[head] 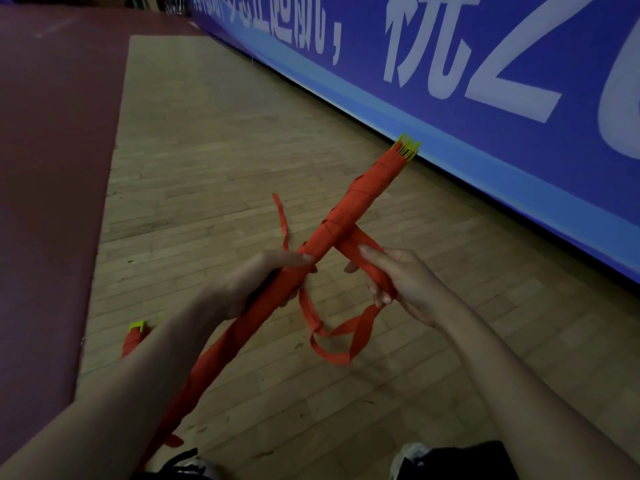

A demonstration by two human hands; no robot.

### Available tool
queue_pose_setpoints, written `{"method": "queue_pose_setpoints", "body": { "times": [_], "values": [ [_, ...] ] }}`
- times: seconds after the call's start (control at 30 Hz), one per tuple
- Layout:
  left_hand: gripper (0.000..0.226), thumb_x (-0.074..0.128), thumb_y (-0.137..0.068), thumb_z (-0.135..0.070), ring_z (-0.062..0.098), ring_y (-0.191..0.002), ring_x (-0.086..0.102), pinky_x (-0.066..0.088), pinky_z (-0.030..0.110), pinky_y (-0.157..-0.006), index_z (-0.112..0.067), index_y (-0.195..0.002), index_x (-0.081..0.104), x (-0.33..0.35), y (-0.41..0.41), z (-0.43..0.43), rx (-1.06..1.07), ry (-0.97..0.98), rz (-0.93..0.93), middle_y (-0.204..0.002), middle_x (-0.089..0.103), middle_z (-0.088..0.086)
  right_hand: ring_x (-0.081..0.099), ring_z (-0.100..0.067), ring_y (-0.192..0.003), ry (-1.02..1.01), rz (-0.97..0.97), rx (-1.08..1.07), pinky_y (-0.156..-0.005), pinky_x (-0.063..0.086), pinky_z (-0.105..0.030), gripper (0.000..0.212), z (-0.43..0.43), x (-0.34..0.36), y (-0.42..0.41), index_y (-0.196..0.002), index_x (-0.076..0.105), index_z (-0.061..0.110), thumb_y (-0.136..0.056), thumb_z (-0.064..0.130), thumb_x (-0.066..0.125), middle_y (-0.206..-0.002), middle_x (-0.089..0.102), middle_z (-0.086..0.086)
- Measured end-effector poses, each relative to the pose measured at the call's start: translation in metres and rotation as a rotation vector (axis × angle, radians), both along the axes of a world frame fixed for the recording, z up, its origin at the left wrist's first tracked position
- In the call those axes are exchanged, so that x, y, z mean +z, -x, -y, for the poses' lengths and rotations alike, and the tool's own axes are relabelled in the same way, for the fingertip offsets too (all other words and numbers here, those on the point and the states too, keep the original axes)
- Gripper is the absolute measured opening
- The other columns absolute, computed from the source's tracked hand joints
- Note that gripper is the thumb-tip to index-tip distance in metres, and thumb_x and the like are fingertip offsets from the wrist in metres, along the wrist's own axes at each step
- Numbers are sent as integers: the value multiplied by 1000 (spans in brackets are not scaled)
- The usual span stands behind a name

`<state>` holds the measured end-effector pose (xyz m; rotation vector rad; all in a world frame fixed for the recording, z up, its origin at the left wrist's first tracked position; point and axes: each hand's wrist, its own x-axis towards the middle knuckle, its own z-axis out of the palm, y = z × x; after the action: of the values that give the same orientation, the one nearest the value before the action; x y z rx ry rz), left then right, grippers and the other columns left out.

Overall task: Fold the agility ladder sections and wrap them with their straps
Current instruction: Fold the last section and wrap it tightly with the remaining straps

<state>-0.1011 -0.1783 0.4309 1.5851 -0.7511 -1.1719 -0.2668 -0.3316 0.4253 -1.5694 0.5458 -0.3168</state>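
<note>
Ladder bundle (349,213) is slanting in mid-air above the wooden floor (207,168), with the left grip (256,285) clasping its middle and the right grip (405,282) holding the loose red strap (362,332), which is hanging in loops between the two.

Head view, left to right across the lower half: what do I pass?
Second bundle lying on the floor → left hand gripping the ladder bundle → strap hanging in a loop → right hand holding that strap. The ladder bundle runs diagonally across the view, so it takes no place of its own.
</note>
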Motion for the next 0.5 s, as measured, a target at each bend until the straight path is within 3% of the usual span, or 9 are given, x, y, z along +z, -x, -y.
{"method": "queue_pose_setpoints", "body": {
  "times": [0.1,0.23,0.3,0.37,0.43,0.5],
  "values": [
    [46,72,-70,-44,12,-61,54,42,25,-57,-7,-96,66,2,8,6,85,-22,109,-77,60,6,37,-9,-32,23,-1,-39,-41,37,-20,36,-1,4,-2,-93,70,1,-99,30,48,-45,49,-4],
    [19,69,-83,-34,9,-61,58,44,13,-50,-17,-92,68,-2,21,19,203,-15,301,-76,64,-1,34,-11,-30,119,-23,-128,-40,33,-23,38,-9,7,-8,-94,67,-5,-101,24,43,-41,48,-5],
    [12,72,-81,-32,13,-71,61,47,18,-61,-25,-89,66,-6,25,23,226,7,355,-81,66,-2,34,-11,-29,180,-64,-165,-41,32,-25,39,-10,4,-11,-92,65,-7,-101,24,43,-40,48,-5],
    [22,73,-78,-39,17,-82,64,49,28,-74,-28,-96,67,-15,26,26,230,32,469,-89,70,1,38,-10,-31,232,-119,-202,-42,33,-25,43,-9,0,-13,-89,65,-8,-100,26,42,-40,47,-2],
    [51,67,-68,-60,18,-93,66,52,36,-83,-35,-113,63,-23,28,25,249,8,687,-99,71,-3,44,-8,-35,289,-174,-224,-48,35,-25,46,-9,-1,-13,-86,66,-7,-99,30,41,-38,47,3],
    [69,64,-67,-66,22,-104,62,50,41,-88,-37,-129,53,-27,30,24,256,-24,881,-113,66,-1,47,-6,-37,308,-217,-231,-53,36,-27,50,-10,1,-14,-84,68,-7,-96,34,42,-39,48,2]
  ]
}}
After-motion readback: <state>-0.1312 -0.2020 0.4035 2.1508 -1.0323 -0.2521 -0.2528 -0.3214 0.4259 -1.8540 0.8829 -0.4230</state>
